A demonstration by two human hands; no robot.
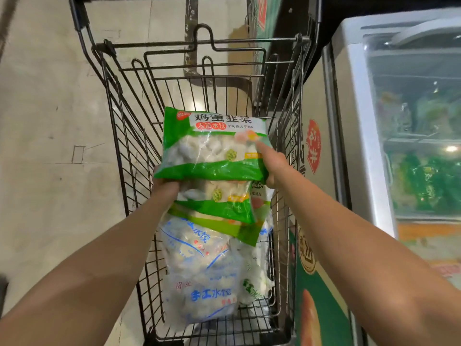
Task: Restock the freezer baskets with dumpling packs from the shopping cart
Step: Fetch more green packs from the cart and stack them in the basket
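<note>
A green dumpling pack [212, 146] is held above the wire shopping cart [129, 136]. My left hand [164, 187] grips its lower left corner from beneath. My right hand [270, 163] holds its right edge, the thumb lying on the front. A second green pack [224, 203] sits just under the first one, and whether my hands also hold it cannot be told. Blue and white dumpling packs [202, 270] lie lower down in the cart.
A chest freezer [354, 116] with a glass lid [419, 121] stands right of the cart, with green packs visible inside. Its side panel bears printed labels. Bare concrete floor [45, 146] lies to the left of the cart.
</note>
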